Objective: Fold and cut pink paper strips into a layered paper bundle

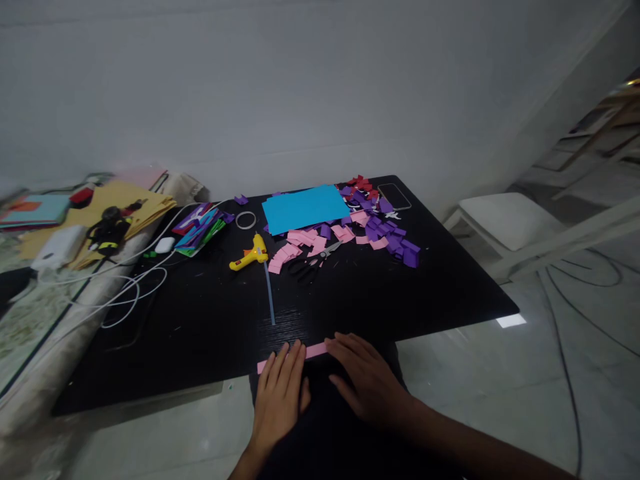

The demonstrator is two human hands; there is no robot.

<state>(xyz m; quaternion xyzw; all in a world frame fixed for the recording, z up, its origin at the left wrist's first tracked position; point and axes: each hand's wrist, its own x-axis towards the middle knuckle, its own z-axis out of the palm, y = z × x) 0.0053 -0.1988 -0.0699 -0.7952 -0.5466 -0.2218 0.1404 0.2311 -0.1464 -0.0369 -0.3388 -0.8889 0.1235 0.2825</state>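
A narrow pink paper strip (316,350) lies along the front edge of the black table (210,333). My left hand (281,387) rests flat over its left part, fingers stretched out, with the strip's left end showing beyond them. At the strip's right end, my right hand (367,377) lies with its fingers extended and the tips on the paper. Whatever part of the strip is under the fingers is hidden. Further back are a yellow glue gun (251,253) with a bluish strip (269,293) below it, and black-handled scissors (315,261).
Blue sheets (307,208), cut pink pieces (287,253) and purple pieces (393,240) lie toward the back. A phone (394,196) sits at the back right corner. White cables (133,293) cross the left side near folded coloured papers (203,227). A white chair (510,217) stands right.
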